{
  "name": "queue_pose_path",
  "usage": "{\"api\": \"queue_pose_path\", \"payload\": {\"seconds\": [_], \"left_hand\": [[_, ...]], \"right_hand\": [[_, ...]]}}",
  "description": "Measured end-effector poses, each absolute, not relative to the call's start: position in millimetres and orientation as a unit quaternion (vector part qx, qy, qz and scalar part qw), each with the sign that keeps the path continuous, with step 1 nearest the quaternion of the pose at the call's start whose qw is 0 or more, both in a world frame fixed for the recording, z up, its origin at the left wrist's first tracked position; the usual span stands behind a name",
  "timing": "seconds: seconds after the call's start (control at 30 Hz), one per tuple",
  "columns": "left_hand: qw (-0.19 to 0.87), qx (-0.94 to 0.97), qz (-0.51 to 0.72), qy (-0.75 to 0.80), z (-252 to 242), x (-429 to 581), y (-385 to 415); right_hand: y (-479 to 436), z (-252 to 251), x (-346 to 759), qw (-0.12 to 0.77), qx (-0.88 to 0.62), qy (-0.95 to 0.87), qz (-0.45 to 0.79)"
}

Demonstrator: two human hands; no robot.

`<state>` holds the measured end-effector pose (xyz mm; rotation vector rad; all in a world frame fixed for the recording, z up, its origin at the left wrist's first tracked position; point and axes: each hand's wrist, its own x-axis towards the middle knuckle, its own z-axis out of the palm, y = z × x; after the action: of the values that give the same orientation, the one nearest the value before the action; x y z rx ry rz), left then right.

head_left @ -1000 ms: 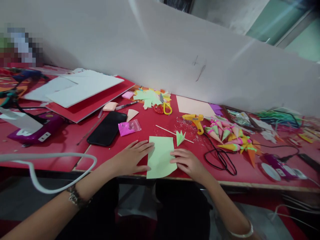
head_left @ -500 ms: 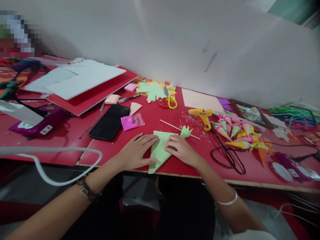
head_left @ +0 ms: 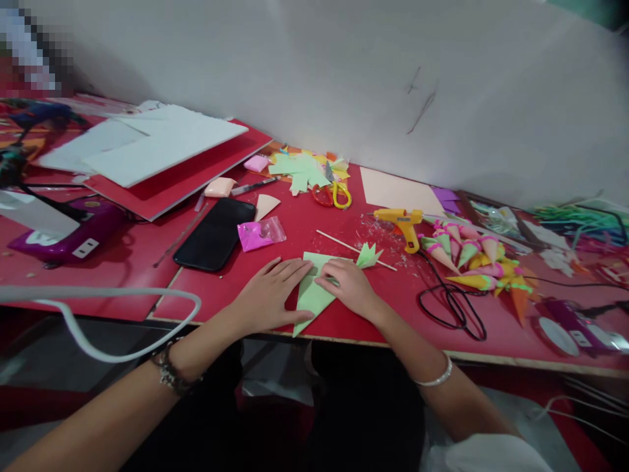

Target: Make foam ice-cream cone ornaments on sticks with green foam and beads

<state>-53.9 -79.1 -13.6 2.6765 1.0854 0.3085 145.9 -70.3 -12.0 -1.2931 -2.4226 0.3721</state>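
A pale green sheet of paper (head_left: pixel 310 298), folded at an angle, lies on the red table at its front edge. My left hand (head_left: pixel 272 293) rests flat on the paper's left side, fingers stretched out and thumb spread below. With curled fingers my right hand (head_left: pixel 348 286) presses on the upper right part of the sheet; its fingertips are partly hidden. Just beyond that hand are a thin wooden stick (head_left: pixel 339 241) and a small green paper piece with a zigzag edge (head_left: pixel 368 255).
A yellow glue gun (head_left: pixel 405 226) with a black cord lies right, beside several paper cones (head_left: pixel 462 246). Scissors (head_left: pixel 339 194) and paper scraps (head_left: pixel 304 170) lie behind. Left are a phone (head_left: pixel 215 235), a bag of pink material (head_left: pixel 259 233) and white boards (head_left: pixel 162 144). A white cable loop (head_left: pixel 191 305) hangs front left.
My right hand has slid slightly left across the green paper, toward my left hand. My left hand stays flat on the sheet. The view has shifted a little.
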Motion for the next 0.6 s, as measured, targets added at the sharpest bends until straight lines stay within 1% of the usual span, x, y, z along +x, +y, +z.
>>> {"api": "queue_pose_path", "payload": {"seconds": [0.6], "left_hand": [[0.110, 0.917, 0.093, 0.372, -14.6, -54.3, -77.8]], "right_hand": [[-69.1, -16.0, 141.3, 0.160, -0.487, -0.855, 0.081]]}}
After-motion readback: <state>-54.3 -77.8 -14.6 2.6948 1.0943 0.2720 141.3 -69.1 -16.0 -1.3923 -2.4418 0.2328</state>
